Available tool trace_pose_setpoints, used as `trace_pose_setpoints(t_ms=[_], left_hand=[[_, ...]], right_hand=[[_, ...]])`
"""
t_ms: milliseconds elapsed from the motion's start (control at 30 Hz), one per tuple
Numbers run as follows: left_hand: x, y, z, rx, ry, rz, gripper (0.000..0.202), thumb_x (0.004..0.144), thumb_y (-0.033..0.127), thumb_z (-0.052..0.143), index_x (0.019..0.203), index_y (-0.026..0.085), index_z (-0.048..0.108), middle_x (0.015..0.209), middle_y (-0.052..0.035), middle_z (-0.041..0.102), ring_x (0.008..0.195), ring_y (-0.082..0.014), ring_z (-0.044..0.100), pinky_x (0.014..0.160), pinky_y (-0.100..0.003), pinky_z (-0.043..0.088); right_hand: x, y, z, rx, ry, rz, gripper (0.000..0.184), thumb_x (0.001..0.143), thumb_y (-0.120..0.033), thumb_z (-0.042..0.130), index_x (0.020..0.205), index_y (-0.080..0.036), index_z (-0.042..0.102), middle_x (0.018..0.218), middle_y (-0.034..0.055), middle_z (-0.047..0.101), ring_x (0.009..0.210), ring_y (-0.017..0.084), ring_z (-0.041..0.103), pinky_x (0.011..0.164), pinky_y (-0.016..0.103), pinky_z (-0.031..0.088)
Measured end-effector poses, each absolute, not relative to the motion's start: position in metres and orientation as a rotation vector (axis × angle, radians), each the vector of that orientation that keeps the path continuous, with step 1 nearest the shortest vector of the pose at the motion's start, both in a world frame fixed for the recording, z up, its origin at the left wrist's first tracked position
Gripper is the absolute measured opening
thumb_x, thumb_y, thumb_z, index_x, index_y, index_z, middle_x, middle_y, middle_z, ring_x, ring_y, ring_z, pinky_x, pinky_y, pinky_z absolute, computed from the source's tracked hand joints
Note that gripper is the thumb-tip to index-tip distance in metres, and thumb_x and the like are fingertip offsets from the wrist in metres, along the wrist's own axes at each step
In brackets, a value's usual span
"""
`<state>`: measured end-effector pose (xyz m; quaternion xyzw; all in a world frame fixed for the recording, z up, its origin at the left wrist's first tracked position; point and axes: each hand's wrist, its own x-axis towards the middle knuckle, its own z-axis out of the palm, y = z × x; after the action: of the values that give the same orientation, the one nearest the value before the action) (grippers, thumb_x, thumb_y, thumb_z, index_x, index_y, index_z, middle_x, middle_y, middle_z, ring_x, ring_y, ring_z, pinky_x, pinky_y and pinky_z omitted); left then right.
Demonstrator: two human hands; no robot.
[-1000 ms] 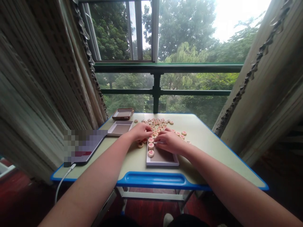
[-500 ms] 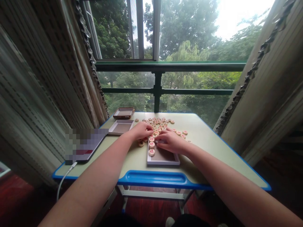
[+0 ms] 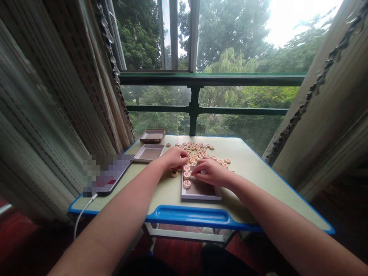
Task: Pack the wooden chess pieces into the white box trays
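A shallow white tray with a brown floor lies near the table's front edge, with three round wooden chess pieces in a column along its left side. My right hand rests over the tray's far end, fingers curled and pinching a piece that is mostly hidden. My left hand sits just left of it, fingers bent down onto the loose pieces scattered behind the tray. One more piece lies left of the tray under my left hand.
The table is pale with a blue rim and a blue groove at the front. A second white tray and a brown tray sit at the back left. A tablet with a cable lies at left. Curtains and a window railing surround the table.
Both hands stay at the tray's far end with only slight finger shifts. The camera has drifted, so the table sits a little further right in view.
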<state>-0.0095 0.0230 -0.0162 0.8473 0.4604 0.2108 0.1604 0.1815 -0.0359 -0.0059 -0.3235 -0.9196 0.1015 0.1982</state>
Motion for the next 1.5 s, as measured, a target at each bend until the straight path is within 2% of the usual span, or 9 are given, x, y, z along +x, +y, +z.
trace_pose_setpoints(t_ms=[367,600,800,1000,1300,1500], left_hand=[[-0.013,0.023,-0.017,2.353,1.305,0.63,0.026,0.071,0.034,0.054,0.079,0.015,0.07,0.069,-0.0025,0.067,0.061,-0.0131,0.056,0.054,-0.022,0.039],[-0.011,0.021,-0.014,2.331,1.311,0.617,0.027,0.07,0.034,0.052,0.074,0.013,0.068,0.063,-0.0023,0.063,0.059,-0.013,0.053,0.052,-0.022,0.037],[-0.011,0.02,-0.013,2.326,1.307,0.61,0.026,0.07,0.033,0.05,0.069,0.013,0.067,0.06,-0.0018,0.061,0.057,-0.0126,0.051,0.051,-0.022,0.035],[-0.011,0.02,-0.014,2.362,1.323,0.628,0.026,0.07,0.033,0.05,0.069,0.013,0.067,0.062,-0.002,0.062,0.058,-0.0126,0.051,0.051,-0.022,0.036],[-0.01,0.019,-0.011,2.396,1.353,0.617,0.027,0.071,0.032,0.05,0.071,0.013,0.068,0.061,-0.0018,0.061,0.059,-0.0124,0.052,0.054,-0.023,0.036],[-0.01,0.019,-0.012,2.369,1.337,0.635,0.026,0.07,0.033,0.05,0.067,0.013,0.066,0.06,-0.0016,0.059,0.058,-0.0129,0.05,0.052,-0.024,0.034]], right_hand=[[0.182,-0.033,-0.009,-0.937,-2.529,0.345,0.02,0.077,-0.016,0.055,0.086,-0.02,0.072,0.079,0.0041,0.063,0.074,0.014,0.056,0.071,0.026,0.042],[0.196,-0.025,-0.008,-1.056,-2.467,0.179,0.02,0.07,-0.018,0.062,0.088,-0.021,0.07,0.088,0.0062,0.058,0.087,0.019,0.052,0.078,0.031,0.042],[0.18,-0.038,-0.01,-0.796,-2.513,0.092,0.017,0.071,-0.033,0.066,0.082,-0.019,0.065,0.085,0.0052,0.058,0.082,0.017,0.05,0.073,0.03,0.041],[0.168,-0.04,-0.016,-0.779,-2.53,0.074,0.01,0.074,-0.029,0.064,0.075,-0.019,0.064,0.079,0.0036,0.061,0.076,0.015,0.05,0.071,0.028,0.04],[0.169,-0.036,-0.016,-0.824,-2.526,0.168,0.014,0.076,-0.031,0.062,0.074,-0.017,0.064,0.071,0.0015,0.059,0.064,0.011,0.049,0.063,0.023,0.039],[0.169,-0.038,-0.016,-0.859,-2.531,0.194,0.007,0.076,-0.023,0.062,0.077,-0.018,0.066,0.071,0.0014,0.062,0.067,0.011,0.052,0.066,0.023,0.039]])
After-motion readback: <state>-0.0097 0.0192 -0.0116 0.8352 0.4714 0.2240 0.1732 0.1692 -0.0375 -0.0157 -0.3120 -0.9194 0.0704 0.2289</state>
